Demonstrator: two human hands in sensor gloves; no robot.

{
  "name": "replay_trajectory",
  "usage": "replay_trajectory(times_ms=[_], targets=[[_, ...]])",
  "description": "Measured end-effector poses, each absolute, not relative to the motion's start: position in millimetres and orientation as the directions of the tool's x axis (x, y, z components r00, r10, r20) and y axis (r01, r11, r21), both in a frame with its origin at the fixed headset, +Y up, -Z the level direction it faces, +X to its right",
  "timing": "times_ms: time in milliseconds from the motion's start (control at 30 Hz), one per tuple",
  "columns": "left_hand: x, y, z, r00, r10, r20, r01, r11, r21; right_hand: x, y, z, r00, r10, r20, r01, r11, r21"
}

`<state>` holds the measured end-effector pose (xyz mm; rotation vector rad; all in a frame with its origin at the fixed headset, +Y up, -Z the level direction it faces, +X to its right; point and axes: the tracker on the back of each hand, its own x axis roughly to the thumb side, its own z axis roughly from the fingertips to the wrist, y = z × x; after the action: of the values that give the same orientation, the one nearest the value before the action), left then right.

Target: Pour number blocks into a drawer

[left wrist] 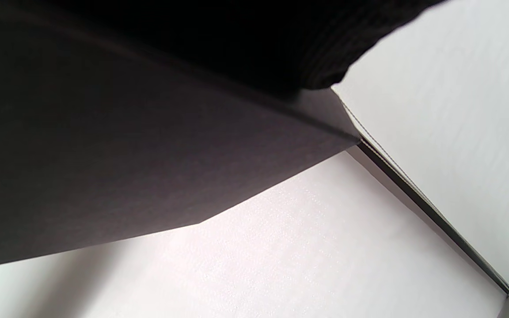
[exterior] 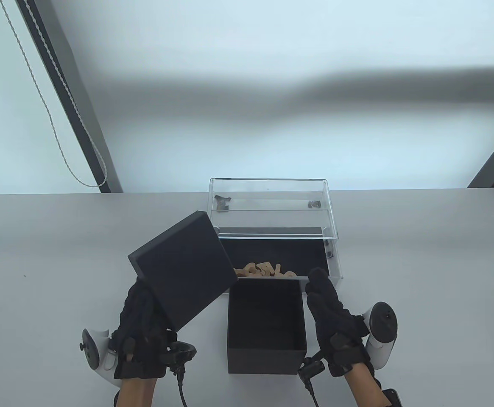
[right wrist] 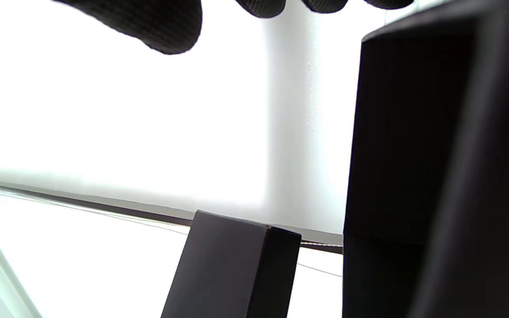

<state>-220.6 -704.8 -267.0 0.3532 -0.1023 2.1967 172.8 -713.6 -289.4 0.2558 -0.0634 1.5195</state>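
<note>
Table view shows the left hand (exterior: 140,335) holding a black lid (exterior: 183,269), tipped up off the surface (exterior: 420,254). The right hand (exterior: 333,326) is flat with fingers straight, touching the right side of a black box (exterior: 266,326) between both hands. Just past the box sits a clear drawer (exterior: 272,237) with tan number blocks (exterior: 266,270) inside.

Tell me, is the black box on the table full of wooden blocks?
No. In the table view the black box shows a bare dark inside, while the number blocks lie in the drawer behind it.
</note>
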Motion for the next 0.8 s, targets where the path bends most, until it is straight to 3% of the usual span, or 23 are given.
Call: replay_trajectory(times_ms=[167, 333, 533, 800], targets=[[-201, -702, -266, -0.641, 0.74, 0.204, -0.762, -0.645, -0.052, 168, -699, -283, -0.024, 0.957, 0.288, -0.99, -0.063, 0.127], [-180, -698, -264, -0.623, 0.771, 0.132, -0.782, -0.606, -0.149, 160, -687, -275, -0.105, 0.913, 0.394, -0.978, -0.166, 0.124], [-157, -698, -261, -0.608, 0.791, 0.067, -0.78, -0.578, -0.241, 148, -682, -268, -0.087, 0.895, 0.438, -0.965, -0.186, 0.187], [-139, -705, -258, -0.572, 0.82, 0.01, -0.791, -0.548, -0.27, 141, -683, -266, -0.03, 0.899, 0.436, -0.953, -0.157, 0.259]])
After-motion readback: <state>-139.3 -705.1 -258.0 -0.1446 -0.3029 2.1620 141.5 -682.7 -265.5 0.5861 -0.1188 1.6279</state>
